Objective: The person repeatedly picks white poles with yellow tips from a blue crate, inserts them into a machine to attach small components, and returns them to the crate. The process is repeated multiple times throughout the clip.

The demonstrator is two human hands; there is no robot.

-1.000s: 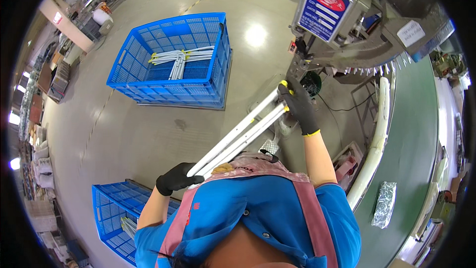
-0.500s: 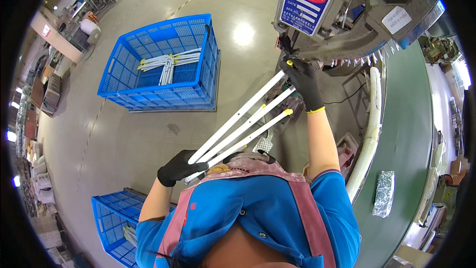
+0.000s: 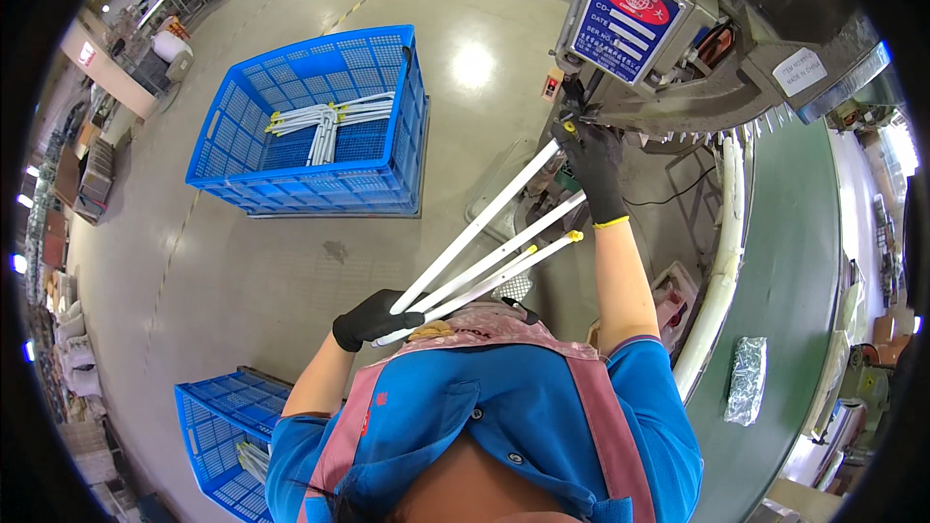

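My left hand, in a black glove, is closed around the lower ends of several white tubes in front of my apron. They fan out toward the upper right, and some end in yellow caps. My right hand, in a black glove with a yellow cuff, grips the upper end of the topmost tube. That end is right at the working head of a grey press-like machine, with a bit of yellow showing beside the fingers. Exactly how the tube end meets the machine is hidden by my glove.
A blue crate holding white tubes stands on the floor ahead left. Another blue crate is at lower left. To the right runs a green belt-like surface with a silvery packet on it, edged by a white padded rail.
Both my hands and the tubes have shifted slightly to the right. In view, the machine has also moved right and down a little. My grip looks the same.
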